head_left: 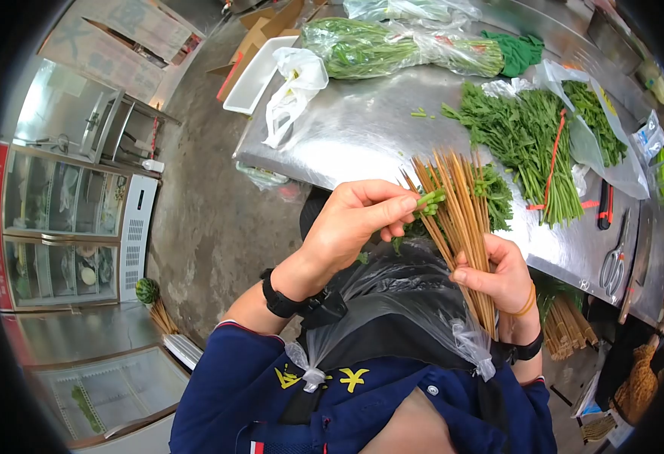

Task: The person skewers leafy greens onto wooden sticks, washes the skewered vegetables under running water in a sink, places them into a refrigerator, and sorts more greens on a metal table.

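the right hand (pixel 495 276) is closed around a bundle of wooden skewers (pixel 464 216), held at the near edge of the steel table (pixel 377 113) with the free ends pointing toward it. the left hand (pixel 366 216), also by that near edge, pinches short green stems (pixel 432 200) between thumb and fingers (whether these touch the skewers, i can't tell). on the table's right side lie leafy greens (pixel 529 144) and scissors (pixel 614 261); bagged greens (pixel 392 49) lie along its far side.
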Tool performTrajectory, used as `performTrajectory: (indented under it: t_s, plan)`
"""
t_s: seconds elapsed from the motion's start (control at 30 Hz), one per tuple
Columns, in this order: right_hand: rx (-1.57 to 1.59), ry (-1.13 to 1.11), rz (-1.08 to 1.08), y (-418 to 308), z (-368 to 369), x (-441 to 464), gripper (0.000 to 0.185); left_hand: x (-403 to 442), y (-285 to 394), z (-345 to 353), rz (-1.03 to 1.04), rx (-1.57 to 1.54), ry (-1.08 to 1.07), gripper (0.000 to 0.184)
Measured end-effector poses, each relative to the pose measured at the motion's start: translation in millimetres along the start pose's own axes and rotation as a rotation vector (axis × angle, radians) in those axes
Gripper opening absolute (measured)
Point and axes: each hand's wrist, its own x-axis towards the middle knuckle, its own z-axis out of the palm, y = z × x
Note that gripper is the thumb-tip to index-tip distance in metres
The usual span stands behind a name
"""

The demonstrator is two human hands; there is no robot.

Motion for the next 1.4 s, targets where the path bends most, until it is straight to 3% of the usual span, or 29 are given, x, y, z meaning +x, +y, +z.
performTrajectory:
  t_s: [0.13,0.47,0.83,1.13,1.3,1.4]
  plan:
    - [-0.006,0.009,-0.006,2.2,-1.0,0.9,0.021,-3.1,-2.0,2.5,0.031,-0.008,0.011,0.015]
    - [-0.025,0.037,-0.001,-0.1,-0.6,-0.6,0.017,-0.6,-10.3,2.5,-0.013,-0.074,0.025,0.017]
    - [-0.043,-0.057,-0.071,2.7,-3.8,1.5,0.019,0.2,-11.1,4.1,-0.060,-0.069,-0.045,0.016]
    - [0.073,-0.044,-0.051,3.3,-1.3,-2.1,0.020,-6.8,-5.9,15.7,0.015,0.173,0.041,0.010]
    - [0.053,-0.039,-0.055,3.6,-1.3,-2.6,0.019,-4.3,-11.6,15.3,-0.052,0.226,-0.103,0.007]
    - [0.042,-0.033,-0.051,5.2,-3.2,-1.9,0.019,-3.9,-12.6,20.0,-0.043,0.255,-0.080,0.008]
